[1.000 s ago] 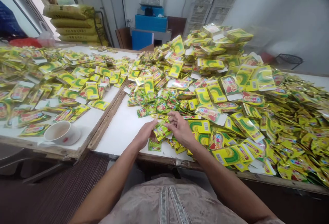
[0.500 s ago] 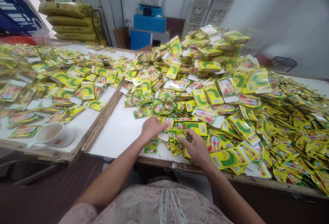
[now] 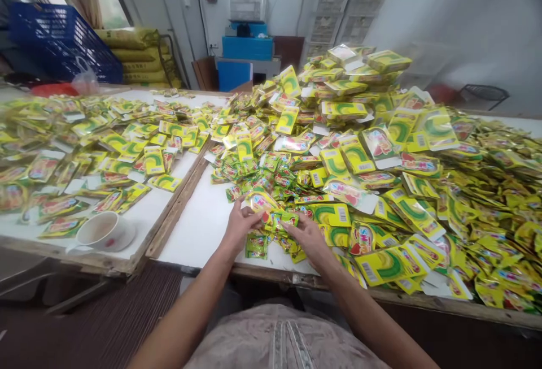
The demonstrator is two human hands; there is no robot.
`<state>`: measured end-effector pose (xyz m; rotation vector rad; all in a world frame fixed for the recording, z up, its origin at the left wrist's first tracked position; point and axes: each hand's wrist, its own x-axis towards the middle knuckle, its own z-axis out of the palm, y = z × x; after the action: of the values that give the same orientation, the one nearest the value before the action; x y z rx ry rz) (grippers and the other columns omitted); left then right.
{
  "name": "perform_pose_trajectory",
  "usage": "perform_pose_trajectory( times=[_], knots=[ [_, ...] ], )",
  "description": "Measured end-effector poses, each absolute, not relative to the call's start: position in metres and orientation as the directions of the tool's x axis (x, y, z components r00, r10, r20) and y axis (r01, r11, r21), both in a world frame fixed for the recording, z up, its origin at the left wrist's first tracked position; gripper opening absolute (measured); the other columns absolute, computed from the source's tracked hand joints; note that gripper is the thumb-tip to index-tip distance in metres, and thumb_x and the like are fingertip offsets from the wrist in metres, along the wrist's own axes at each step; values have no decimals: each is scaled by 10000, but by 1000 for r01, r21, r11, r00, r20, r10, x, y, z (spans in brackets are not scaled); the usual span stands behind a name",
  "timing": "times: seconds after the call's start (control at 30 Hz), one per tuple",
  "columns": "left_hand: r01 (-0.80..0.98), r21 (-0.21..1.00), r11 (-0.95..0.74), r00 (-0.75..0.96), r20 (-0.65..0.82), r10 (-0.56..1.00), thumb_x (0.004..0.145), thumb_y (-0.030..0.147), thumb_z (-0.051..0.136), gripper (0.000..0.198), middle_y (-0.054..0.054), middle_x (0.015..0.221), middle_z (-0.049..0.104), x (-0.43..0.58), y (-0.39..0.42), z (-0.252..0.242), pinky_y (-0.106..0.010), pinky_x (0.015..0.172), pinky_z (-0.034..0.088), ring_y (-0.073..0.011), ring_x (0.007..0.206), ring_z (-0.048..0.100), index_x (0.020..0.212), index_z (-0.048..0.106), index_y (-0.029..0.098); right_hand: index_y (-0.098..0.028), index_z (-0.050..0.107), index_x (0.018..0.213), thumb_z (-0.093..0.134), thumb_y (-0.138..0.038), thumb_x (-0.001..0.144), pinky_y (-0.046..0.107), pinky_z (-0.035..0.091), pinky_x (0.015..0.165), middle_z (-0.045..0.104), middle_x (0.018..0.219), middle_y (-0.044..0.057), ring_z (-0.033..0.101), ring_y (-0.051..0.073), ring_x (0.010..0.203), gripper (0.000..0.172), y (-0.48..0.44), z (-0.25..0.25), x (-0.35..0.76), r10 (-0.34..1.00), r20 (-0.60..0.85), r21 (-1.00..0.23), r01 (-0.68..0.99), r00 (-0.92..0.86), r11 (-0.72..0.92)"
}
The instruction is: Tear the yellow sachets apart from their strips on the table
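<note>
My left hand [image 3: 237,226] is closed on a small yellow carton [image 3: 258,200] with a picture of red fruit on its face. Close against the carton's near end are small green sachets [image 3: 283,220], pinched in the fingers of my right hand [image 3: 312,240]. Whether the sachets are partly inside the carton I cannot tell. Below my hands a green sachet [image 3: 256,246] lies flat on the white tabletop [image 3: 192,225]. Just beyond them is a heap of loose green sachets [image 3: 271,171].
Yellow cartons [image 3: 334,109] pile high at the back, and loose yellow-green sachets [image 3: 499,205] spread on the right. More cartons [image 3: 105,174] cover the left table beside a white cup [image 3: 98,230]. A raised wooden edge [image 3: 178,202] divides the tables. A blue crate [image 3: 63,41] stands behind.
My left hand has drawn nearer to me, bringing the carton towards the sachets in my right hand. The camera view has shifted slightly left, showing more of the blue crate.
</note>
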<state>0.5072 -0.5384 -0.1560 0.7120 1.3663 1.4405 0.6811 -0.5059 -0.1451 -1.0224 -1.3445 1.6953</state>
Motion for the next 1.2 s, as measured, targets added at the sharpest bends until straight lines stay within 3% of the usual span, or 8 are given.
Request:
perform_pose_trajectory(
  times=[0.07, 0.17, 0.3, 0.5, 0.63, 0.83, 1.0, 1.2],
  knots=[
    [-201, 973, 111, -386, -183, 904, 602, 387, 774, 849, 12, 763, 601, 496, -552, -149, -297, 679, 506, -148, 687, 621, 1304, 328, 217, -190, 595, 943, 688, -455, 690, 360, 478, 818, 678, 872, 39, 617, 215, 844, 377, -500, -144, 675, 884, -91, -992, -35, -458, -120],
    [189, 981, 40, -495, 60, 867, 558, 396, 799, 879, -95, 1159, 573, 470, -562, -136, -379, 851, 477, -230, 1041, 567, 1316, 375, 263, -187, 614, 915, 658, -430, 723, 309, 468, 731, 658, 827, 21, 586, 187, 786, 313, -491, -133, 672, 808, -35, -992, 122, -588, 45],
    [554, 831, -51, -230, 212, 950, 545, 402, 801, 646, -77, 1278, 546, 442, -559, -122, -423, 989, 376, -284, 1194, 456, 1144, 607, 260, -186, 626, 873, 620, -393, 753, 260, 421, 636, 621, 774, -3, 530, 148, 696, 240, -482, -116, 666, 688, -15, -942, 241, -725, 234],
    [289, 954, 84, -122, -50, 991, 684, 465, 676, 368, -24, 783, 678, 449, -559, -135, -262, 669, 469, -181, 740, 612, 871, 690, 149, -181, 573, 857, 604, -452, 744, 275, 434, 663, 591, 744, -2, 541, 163, 727, 295, -475, -112, 652, 802, 77, -979, 107, -593, 173],
    [106, 992, 63, -276, -31, 961, 693, 445, 684, 351, -25, 832, 702, 460, -569, -145, -235, 654, 467, -157, 729, 614, 889, 689, 153, -193, 566, 823, 603, -484, 728, 269, 419, 625, 556, 676, -15, 503, 151, 657, 309, -473, -122, 648, 891, 141, -958, 166, -433, 232],
    [59, 992, 109, -297, -86, 951, 676, 421, 712, 311, -15, 775, 702, 466, -580, -151, -229, 634, 464, -141, 676, 604, 828, 691, 150, -204, 572, 741, 581, -425, 746, 262, 368, 584, 511, 629, -24, 453, 147, 608, 222, -469, -120, 647, 792, 48, -835, 411, -609, 366],
    [10, 993, 121, -308, -112, 945, 658, 406, 731, 319, -8, 748, 696, 468, -584, -154, -227, 612, 456, -128, 644, 596, 838, 690, 146, -183, 586, 722, 619, -430, 712, 260, 374, 614, 548, 702, -4, 484, 150, 670, 249, -465, -110, 639, 750, 63, -869, 333, -659, 366],
    [-203, 967, 156, -280, -210, 937, 596, 372, 784, 340, -12, 759, 712, 468, -583, -151, -231, 603, 462, -133, 626, 607, 830, 695, 142, -179, 544, 709, 708, -468, 600, 255, 373, 578, 503, 656, -21, 455, 127, 613, 349, -476, -121, 624, 882, 124, -953, 194, -454, 234]
  ],
)
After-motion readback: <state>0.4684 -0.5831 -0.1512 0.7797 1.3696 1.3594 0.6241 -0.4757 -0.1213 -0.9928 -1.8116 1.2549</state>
